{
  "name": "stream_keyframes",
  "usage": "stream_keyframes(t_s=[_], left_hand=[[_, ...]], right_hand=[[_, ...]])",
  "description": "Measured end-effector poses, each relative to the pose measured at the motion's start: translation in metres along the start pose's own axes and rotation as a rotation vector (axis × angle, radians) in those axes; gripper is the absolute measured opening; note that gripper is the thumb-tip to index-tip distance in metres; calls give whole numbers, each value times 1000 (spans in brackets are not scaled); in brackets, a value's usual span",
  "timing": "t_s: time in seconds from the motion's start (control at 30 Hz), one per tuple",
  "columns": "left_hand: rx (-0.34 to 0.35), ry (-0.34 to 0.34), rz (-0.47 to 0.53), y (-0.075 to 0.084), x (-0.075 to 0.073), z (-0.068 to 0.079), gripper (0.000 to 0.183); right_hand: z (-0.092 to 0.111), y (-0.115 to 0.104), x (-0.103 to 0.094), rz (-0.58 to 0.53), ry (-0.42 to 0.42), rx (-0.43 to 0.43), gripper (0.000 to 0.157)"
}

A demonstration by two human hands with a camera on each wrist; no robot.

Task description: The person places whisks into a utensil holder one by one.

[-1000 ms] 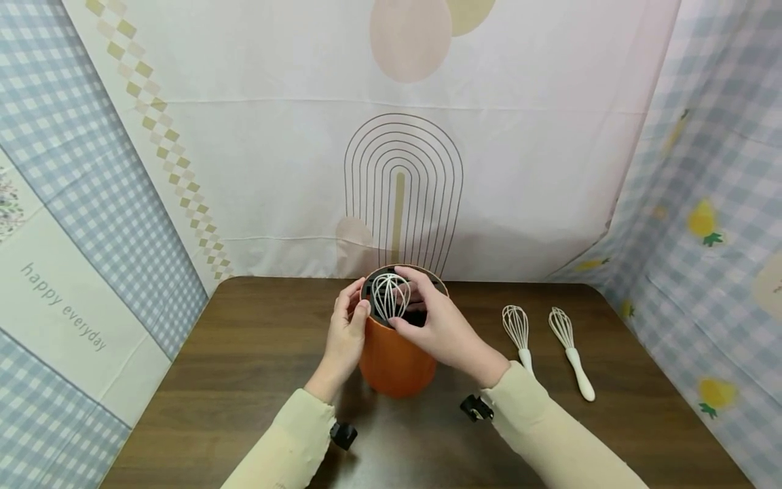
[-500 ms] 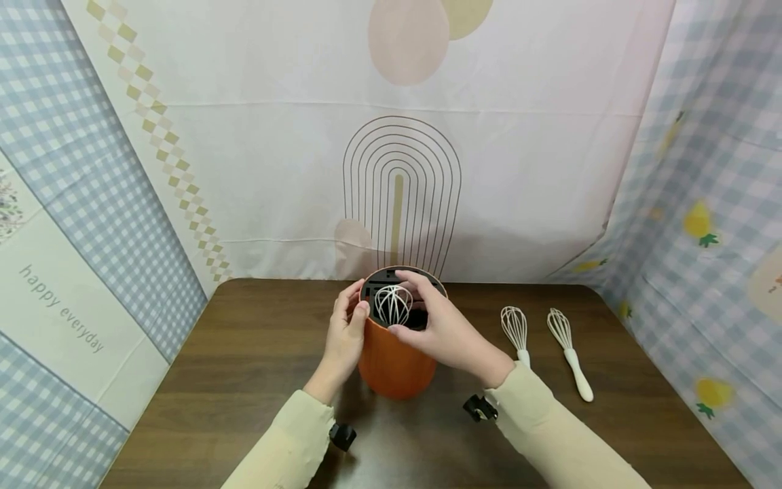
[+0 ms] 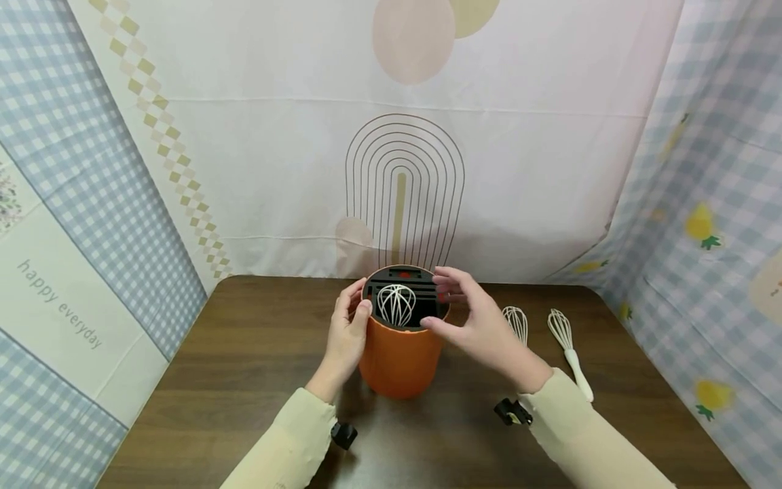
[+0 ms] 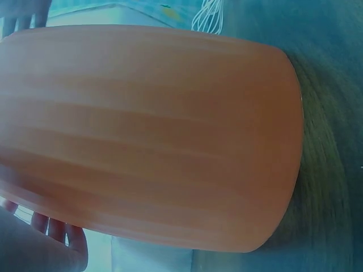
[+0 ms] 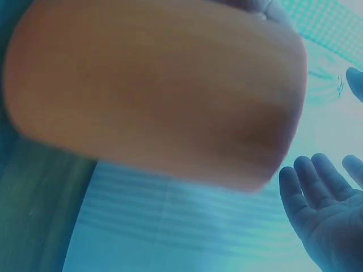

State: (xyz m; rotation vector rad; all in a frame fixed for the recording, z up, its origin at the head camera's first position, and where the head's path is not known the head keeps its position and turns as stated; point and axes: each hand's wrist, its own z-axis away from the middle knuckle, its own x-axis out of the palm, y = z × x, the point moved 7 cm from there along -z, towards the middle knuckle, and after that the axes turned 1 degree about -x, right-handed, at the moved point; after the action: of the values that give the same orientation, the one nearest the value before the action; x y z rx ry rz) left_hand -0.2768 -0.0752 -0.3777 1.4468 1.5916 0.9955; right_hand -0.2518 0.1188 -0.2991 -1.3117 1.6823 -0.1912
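Note:
In the head view an orange utensil holder (image 3: 400,367) stands upright on the table, with a black slotted insert (image 3: 421,280) in its top. A white wire whisk (image 3: 397,304) sits in the insert, wire loops up; its lower part is hidden inside. My left hand (image 3: 342,343) grips the holder's left side near the rim, thumb toward the front. Beside the right rim, my right hand (image 3: 482,329) is spread and holds nothing. The right wrist view shows that hand (image 5: 334,215) with fingers apart from the holder (image 5: 153,90).
Two more white whisks lie on the table to the right: one (image 3: 516,322) partly behind my right hand, the other (image 3: 574,356) farther right. The brown wooden table (image 3: 263,353) meets a pale hanging cloth (image 3: 275,170) behind the holder.
The whisk has sunk lower into the holder. My right hand has let go of it and moved right, off the loops. The left hand keeps its grip.

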Motion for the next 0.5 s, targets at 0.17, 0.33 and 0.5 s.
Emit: stream_keyframes(t_s=[0.17,0.33,0.5], left_hand=[[7,18,-2,0,-1,0,39],[13,31,-13,0,-2,1,39],[21,34,-13,0,-2,1,39]], right_hand=[[19,46,-15,83,39,70,73],[42,67,-30,99,43,206,70],[73,118,-40,164,84,342,73]])
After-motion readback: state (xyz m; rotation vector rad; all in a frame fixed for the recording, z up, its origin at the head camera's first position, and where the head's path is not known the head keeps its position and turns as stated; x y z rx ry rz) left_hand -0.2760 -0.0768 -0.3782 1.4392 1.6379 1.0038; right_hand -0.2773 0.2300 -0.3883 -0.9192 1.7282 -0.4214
